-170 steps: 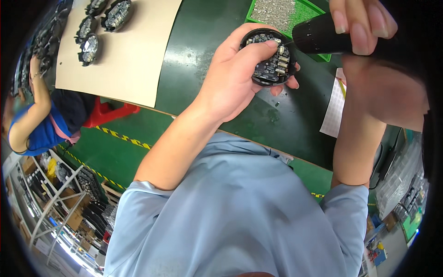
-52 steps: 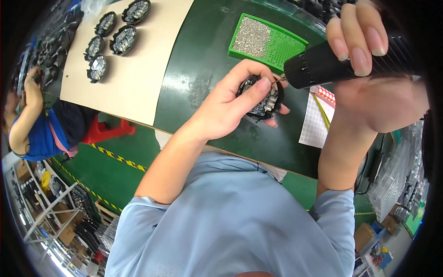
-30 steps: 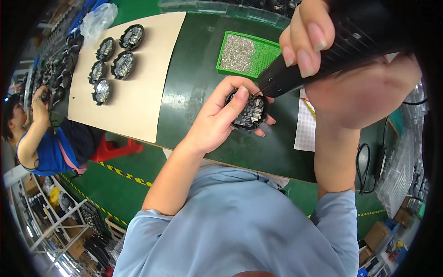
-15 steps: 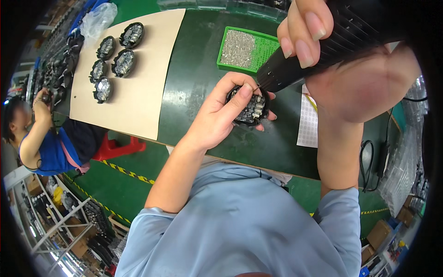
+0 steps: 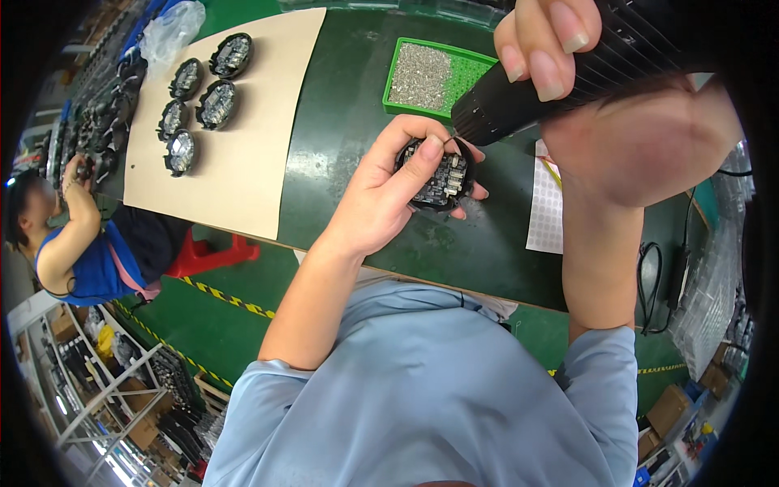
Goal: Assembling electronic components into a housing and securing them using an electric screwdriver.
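Observation:
My left hand (image 5: 375,191) grips a round black housing (image 5: 438,183) with a circuit board inside, thumb across its upper rim and fingers round the far side. In my right hand (image 5: 637,150) is a thick black electric screwdriver (image 5: 499,104), slanting down to the left. Its thin bit reaches the housing's upper edge beside my left thumb; whether it sits in a screw is too small to tell. Beyond stands a green tray (image 5: 406,110) with many small silver screws (image 5: 419,75) on its left part.
On a tan board (image 5: 251,166) at the left lie several similar round housings (image 5: 217,104). A dotted white sheet (image 5: 545,219) lies right of my hands. A black cord (image 5: 645,288) hangs at the right. Another person (image 5: 65,252) works at the far left, near a red stool (image 5: 213,258).
The housing and my left hand have risen slightly in the view, and the screwdriver has shifted a little. Both hands keep their hold. The other person's arm moved slightly.

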Available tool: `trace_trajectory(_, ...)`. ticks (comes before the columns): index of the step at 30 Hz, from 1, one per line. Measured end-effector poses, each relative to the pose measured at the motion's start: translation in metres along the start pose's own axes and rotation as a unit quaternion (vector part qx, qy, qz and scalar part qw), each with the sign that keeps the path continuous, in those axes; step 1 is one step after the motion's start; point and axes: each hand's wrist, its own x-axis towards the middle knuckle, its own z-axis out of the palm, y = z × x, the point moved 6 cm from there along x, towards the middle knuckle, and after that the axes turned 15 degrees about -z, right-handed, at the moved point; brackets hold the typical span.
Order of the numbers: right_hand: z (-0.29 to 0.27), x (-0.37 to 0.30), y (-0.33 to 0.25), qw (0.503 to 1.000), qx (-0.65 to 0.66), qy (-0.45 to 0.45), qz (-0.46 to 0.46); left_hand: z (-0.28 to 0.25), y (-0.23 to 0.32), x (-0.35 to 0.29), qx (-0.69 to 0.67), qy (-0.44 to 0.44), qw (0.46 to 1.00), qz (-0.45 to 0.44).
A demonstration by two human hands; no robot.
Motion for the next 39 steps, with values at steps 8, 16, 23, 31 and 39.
trace_trajectory(8, -0.003, -0.002, -0.002, 1.000, -0.002, -0.003, 0.006, 0.001, -0.001, 0.001, 0.003, -0.006, 1.000, 0.004)
trace_trajectory(16, -0.004, -0.003, 0.002, 1.000, -0.002, -0.004, 0.014, 0.001, 0.001, 0.001, 0.034, -0.016, 0.999, 0.002)
trace_trajectory(23, -0.011, -0.008, -0.003, 1.000, -0.001, -0.008, 0.016, 0.001, -0.002, 0.000, 0.017, 0.005, 1.000, 0.004)
trace_trajectory(31, -0.001, -0.003, -0.004, 1.000, -0.007, -0.015, 0.010, 0.001, -0.001, 0.000, 0.018, 0.004, 1.000, 0.003)
trace_trajectory(39, -0.005, 0.000, -0.001, 1.000, -0.010, -0.016, 0.009, 0.000, 0.000, 0.000, 0.019, 0.003, 1.000, 0.000)
